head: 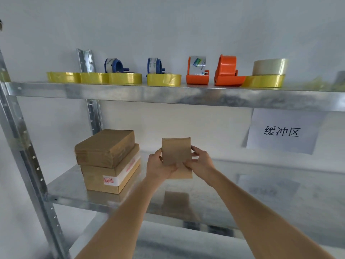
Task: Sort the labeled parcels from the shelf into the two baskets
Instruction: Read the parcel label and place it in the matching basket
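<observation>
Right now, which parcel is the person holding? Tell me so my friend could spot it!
Find the metal shelf with two stacked brown boxes on its lower level. Right of that stack, the left hand and right hand grip a small flat brown parcel upright. Unlike the stacked boxes, it is thin, plain-faced and lifted off the shelf.

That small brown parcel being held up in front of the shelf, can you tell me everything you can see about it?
The small brown parcel is a flat, roughly square package in plain kraft-coloured paper, with a fold line across its top edge. No label shows on the side facing the camera. It is held upright above the lower shelf, not resting on it. The left hand grips its left edge and lower corner; the right hand pinches its right edge. It stands apart from the stacked boxes to its left.
</observation>
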